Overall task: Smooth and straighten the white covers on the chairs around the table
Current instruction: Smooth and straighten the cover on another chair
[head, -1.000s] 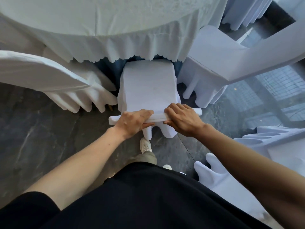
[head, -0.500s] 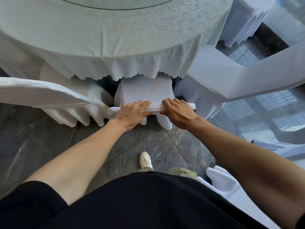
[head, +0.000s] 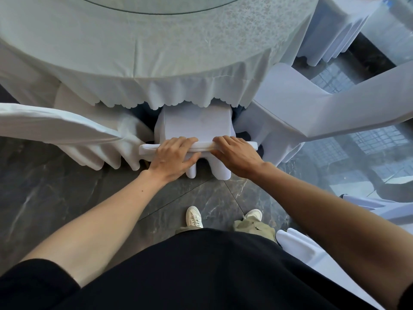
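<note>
This looks like a banquet hall or a restaurant's function room. A big round surface (head: 156,52) wears a pale patterned cloth with a scalloped hem (head: 178,101) and carries a glass disc (head: 156,2) at its middle. The chairs drawn close round it all wear fitted white covers (head: 196,126). Underfoot is a polished dark marble floor (head: 55,186), and a second draped table (head: 330,30) stands beyond, at the right.
</note>
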